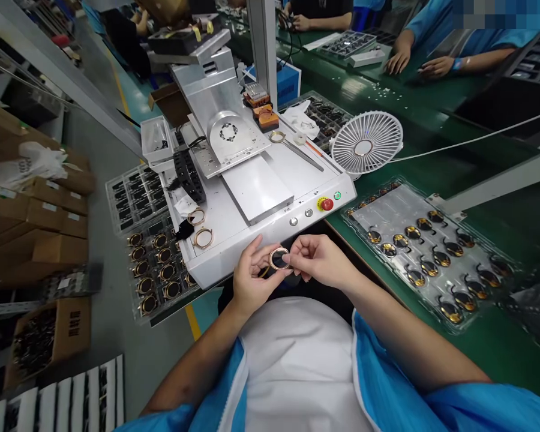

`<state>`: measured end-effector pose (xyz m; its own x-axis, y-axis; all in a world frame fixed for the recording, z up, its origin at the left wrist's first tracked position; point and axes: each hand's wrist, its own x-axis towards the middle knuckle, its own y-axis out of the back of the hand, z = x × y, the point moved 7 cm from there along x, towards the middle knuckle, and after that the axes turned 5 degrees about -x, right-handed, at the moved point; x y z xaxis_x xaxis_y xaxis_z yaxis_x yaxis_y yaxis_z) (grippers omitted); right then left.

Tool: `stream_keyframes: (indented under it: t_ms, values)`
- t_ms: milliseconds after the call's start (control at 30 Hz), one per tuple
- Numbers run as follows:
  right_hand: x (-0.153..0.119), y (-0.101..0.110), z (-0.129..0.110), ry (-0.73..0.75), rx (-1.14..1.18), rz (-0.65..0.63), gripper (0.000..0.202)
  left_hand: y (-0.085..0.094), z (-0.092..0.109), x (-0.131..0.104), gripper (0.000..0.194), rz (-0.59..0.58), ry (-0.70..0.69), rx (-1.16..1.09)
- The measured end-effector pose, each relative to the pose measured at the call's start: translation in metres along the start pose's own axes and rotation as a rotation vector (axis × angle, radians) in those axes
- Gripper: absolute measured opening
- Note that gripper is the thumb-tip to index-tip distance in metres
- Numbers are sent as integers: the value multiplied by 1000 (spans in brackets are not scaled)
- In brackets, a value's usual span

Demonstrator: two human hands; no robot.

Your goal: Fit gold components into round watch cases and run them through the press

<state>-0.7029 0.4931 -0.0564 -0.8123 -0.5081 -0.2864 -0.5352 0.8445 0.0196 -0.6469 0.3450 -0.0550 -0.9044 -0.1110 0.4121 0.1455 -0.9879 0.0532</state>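
Observation:
Close in front of my body, my left hand (257,273) and my right hand (317,261) meet at a small round part with a copper-coloured rim and a dark face (278,258). My left fingers and thumb grip it from the left. The right thumb and fingertips pinch its right edge. On the left of the white machine base lie two loose copper-coloured rings (203,238). A clear tray of dark round parts with gold rims (165,271) is left of my hands. To the right, another clear tray (405,207) carries gold-and-black round parts with short tails.
The white machine (252,186) stands ahead, with a red emergency button (327,204) on its front edge. Tweezers or scissors (297,150) lie on it. A white fan (367,143) is at the right. Co-workers' hands (398,59) rest across the green table. Cardboard boxes (31,207) are stacked left.

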Motion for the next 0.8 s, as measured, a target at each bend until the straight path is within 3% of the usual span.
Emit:
stream_keyframes:
  t_ms: [333, 467, 567, 633, 667, 733, 800]
  values:
    - [-1, 1, 1, 0, -109, 40, 31, 1, 4, -2, 88, -21, -12, 53]
    - [1, -2, 3, -14, -4, 58, 33, 0, 1, -4, 84, -4, 26, 36]
    - [-3, 3, 8, -35, 99, 1, 41, -12, -2, -1, 87, -71, 10, -19]
    - [-18, 28, 14, -31, 78, 69, 46, -22, -4, 1, 89, -169, -15, -36]
    - [-31, 50, 19, -25, 19, 169, 47, -27, -6, 1, 87, -213, -20, -31]
    - [-73, 105, 31, -35, -196, 465, 44, -30, -13, 3, 75, -265, -7, -12]
    - [-132, 159, 45, -100, -498, 814, 38, -29, -21, 3, 60, -286, 33, 4]
